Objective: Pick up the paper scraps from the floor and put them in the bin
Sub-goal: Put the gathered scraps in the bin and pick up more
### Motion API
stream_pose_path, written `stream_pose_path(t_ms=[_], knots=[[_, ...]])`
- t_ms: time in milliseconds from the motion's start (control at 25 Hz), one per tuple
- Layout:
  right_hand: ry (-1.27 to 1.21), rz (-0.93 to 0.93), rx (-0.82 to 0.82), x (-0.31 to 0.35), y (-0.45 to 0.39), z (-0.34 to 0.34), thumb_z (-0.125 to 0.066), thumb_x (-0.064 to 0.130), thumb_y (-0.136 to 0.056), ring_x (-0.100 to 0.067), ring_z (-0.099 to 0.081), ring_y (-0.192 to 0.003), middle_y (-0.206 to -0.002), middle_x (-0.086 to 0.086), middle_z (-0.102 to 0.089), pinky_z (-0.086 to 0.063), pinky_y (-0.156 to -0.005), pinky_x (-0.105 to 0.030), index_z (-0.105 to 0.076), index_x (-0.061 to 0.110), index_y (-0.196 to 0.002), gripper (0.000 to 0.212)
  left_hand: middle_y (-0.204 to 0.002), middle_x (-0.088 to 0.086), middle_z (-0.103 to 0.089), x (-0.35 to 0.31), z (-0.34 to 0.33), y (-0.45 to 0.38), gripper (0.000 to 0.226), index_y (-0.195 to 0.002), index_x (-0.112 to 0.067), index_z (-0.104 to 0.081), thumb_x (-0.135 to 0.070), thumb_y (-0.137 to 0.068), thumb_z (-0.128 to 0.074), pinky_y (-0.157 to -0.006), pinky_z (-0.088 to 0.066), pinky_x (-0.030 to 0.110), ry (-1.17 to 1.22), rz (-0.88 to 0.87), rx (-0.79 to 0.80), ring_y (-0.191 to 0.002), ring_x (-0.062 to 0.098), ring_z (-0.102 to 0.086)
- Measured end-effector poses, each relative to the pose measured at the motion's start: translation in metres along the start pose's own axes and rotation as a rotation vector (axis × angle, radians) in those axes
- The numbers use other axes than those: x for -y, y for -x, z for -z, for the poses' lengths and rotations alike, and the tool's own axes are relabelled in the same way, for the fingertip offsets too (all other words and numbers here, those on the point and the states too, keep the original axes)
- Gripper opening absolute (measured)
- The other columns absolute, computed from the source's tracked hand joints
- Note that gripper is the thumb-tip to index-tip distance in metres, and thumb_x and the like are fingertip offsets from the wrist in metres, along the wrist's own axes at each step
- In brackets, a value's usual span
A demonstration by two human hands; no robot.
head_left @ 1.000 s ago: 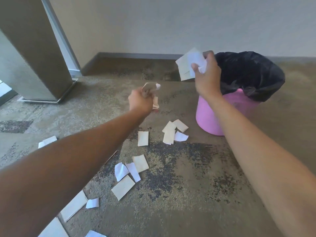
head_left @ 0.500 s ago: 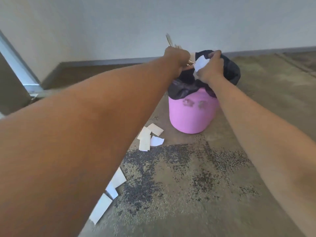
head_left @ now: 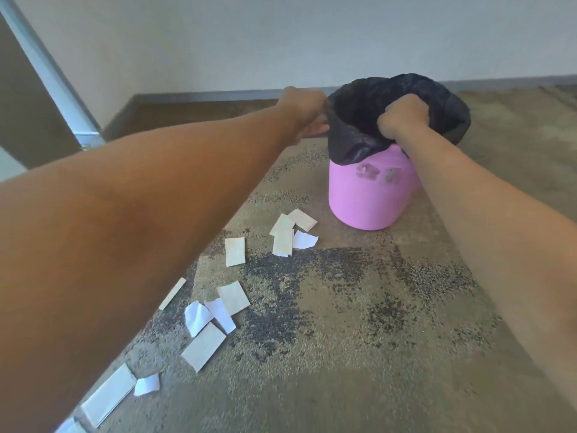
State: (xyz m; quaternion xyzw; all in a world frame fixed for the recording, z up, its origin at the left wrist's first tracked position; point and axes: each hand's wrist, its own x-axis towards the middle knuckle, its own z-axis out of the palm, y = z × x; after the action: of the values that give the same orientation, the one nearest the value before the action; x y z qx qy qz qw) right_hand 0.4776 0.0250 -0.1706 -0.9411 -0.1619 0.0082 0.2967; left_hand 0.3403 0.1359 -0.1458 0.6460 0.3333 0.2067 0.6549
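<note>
Both hands at the bin (head_left: 373,195). Right hand (head_left: 402,118) over the near rim, fingers curled down into the opening; whether paper sits inside the fist cannot be told. Left hand (head_left: 304,112) just beside the left rim, against the black liner (head_left: 352,142); fingertips hidden, so grasping or released cannot be told. No paper visible in either hand.

Progress, as a judgement: partly complete at best. Contents of the bin not visible from this angle. Many paper scraps (head_left: 282,242) remaining on the carpet (head_left: 359,307):
- cluster of three or four near the base of the bin, overlapping;
- single cream rectangle (head_left: 234,251) to the left of that cluster;
- middle group (head_left: 215,314) of cream and white pieces, some touching, with a narrow strip beside the left forearm;
- more pieces along the lower left edge, partly cut off by the arm.

Materials and shapes:
- Scraps: thin flat sheet, mostly rectangular; cream pieces lying flat, white pieces creased or curled at the corners.
- Bin: pink, smooth, round and tapering toward the base, with faint grey marks on the front.
- Liner: thin glossy black film, wrinkled, folded loosely over the rim.
- Carpet: short pile, beige mottled with dark speckled patches.
</note>
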Motion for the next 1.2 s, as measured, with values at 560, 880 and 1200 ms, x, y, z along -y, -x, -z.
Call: stream_pose_path(t_ms=[560, 880, 1200], knots=[[-0.26, 0.647, 0.162, 0.062, 0.14, -0.093, -0.055, 0.002, -0.084, -0.018, -0.064, -0.085, -0.099, -0.007, -0.07, -0.052, -0.08, -0.029, -0.072, 0.012, -0.093, 0.023, -0.112, 0.016, -0.054, 0.195, 0.153, 0.129, 0.036, -0.108, -0.009, -0.056, -0.022, -0.081, -0.077, -0.07, -0.059, 0.038, -0.783, 0.616, 0.206, -0.091, 0.025, -0.059], [0.138, 0.8, 0.859, 0.048, 0.237, -0.175, -0.07, 0.017, -0.086, -0.024, -0.059, -0.107, -0.121, -0.007, -0.061, -0.048, -0.089, -0.034, -0.059, 0.015, -0.12, 0.036, -0.134, 0.009, -0.052, 0.287, 0.194, 0.249, 0.084, -0.135, -0.011, -0.052, -0.046, -0.066, -0.085, -0.103, -0.045, 0.04, -1.315, 0.56, 0.31, -0.121, 0.027, -0.051], [0.422, 0.571, 1.039, 0.019, 0.302, -0.225, -0.075, 0.076, -0.057, -0.043, -0.002, -0.148, -0.162, -0.001, 0.013, -0.02, -0.116, -0.06, -0.01, 0.042, -0.153, 0.121, -0.13, 0.012, -0.018, 0.312, 0.209, 0.3, 0.14, -0.147, -0.019, -0.007, -0.047, -0.041, -0.095, -0.092, -0.044, 0.043, -1.233, 0.843, 0.144, -0.123, 0.033, -0.027]])
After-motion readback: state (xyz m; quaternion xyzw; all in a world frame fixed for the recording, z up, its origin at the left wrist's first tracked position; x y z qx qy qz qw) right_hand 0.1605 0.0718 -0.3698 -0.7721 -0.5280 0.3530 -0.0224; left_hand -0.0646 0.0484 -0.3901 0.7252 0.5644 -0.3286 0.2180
